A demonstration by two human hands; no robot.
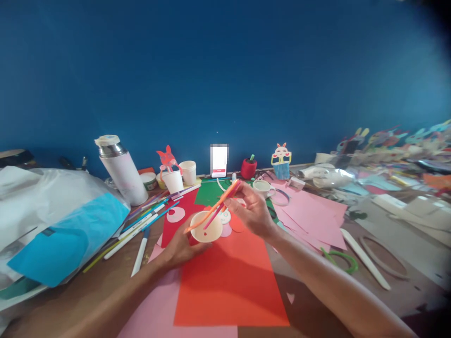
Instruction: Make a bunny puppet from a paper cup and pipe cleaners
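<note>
My left hand [181, 249] is wrapped round a pale paper cup [196, 234], whose open mouth faces me. Between the thumb and fingers of my right hand [253, 209] are thin sticks: a long orange stick [207, 213] and a pink stick [213, 216]. They slant down over the cup; the orange one reaches its left rim near my left fingers, and the pink one ends over its mouth. A small red spot [205, 233] shows inside the cup. Behind it lies a white paper face [224, 216], partly hidden. Orange paper [232, 286] lies below my hands.
A thermos [123, 173], markers [130, 234] and a plastic bag [52, 202] stand or lie left. At the back are a white cup with a red paper animal [172, 182] and a lit phone [219, 159]. Pink sheets [313, 211] and green scissors [343, 260] lie right.
</note>
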